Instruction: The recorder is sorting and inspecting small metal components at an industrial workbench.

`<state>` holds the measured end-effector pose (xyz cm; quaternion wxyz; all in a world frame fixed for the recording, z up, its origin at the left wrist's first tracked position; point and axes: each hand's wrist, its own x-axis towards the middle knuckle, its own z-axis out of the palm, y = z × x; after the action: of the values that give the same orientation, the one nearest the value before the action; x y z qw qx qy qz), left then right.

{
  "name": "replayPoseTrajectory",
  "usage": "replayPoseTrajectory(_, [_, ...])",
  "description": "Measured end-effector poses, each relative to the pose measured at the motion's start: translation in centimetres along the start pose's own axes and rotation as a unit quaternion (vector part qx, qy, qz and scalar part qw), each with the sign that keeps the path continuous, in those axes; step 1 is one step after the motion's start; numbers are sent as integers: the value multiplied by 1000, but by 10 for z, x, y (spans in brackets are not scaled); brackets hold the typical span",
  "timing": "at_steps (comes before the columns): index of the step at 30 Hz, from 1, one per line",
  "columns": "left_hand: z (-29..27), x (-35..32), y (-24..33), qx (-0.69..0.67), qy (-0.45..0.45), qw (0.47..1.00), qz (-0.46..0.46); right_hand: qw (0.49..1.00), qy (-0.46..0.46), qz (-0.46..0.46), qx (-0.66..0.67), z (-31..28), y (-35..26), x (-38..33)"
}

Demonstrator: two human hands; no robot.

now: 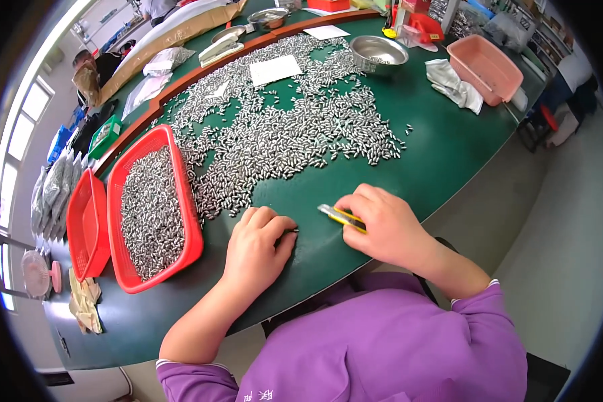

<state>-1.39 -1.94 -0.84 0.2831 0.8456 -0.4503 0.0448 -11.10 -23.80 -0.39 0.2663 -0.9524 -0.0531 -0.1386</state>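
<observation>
My right hand (385, 224) grips a yellow utility knife (342, 218), its metal end pointing left toward my other hand. Thumb and forefinger of my left hand (256, 244) are pinched on a small metal part (295, 230), mostly hidden by the fingertips, close above the green tabletop (301, 268). Beyond both hands spreads a wide layer of small silvery barrel-shaped metal parts (281, 137). To the left of my left hand, a red plastic basket (192, 231) is filled with many more of these parts.
A second red basket (80, 234) stands at the far left. White paper (275, 70) lies on the parts. At the back right are a steel bowl (379, 52), a white cloth (454, 85) and a pink tub (486, 70). A brown wooden strip (155, 107) borders the table's far side.
</observation>
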Motion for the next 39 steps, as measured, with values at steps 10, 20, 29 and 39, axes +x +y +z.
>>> replayPoseTrajectory(10, [2,0,-6,-34,-18,999,-27,988,-101,75,87,-10,-20,3])
replayPoseTrajectory(20, [1,1,-5,-36,-11,999,-29,999,-42,-34,-6,22,-27,-3])
replayPoseTrajectory(29, [3,3,-6,-30,-6,999,-33,996,-52,-45,62,31,-21,9])
replayPoseTrajectory(39, [5,-4,-9,-24,12,999,-19,994,-47,-61,74,44,-19,5])
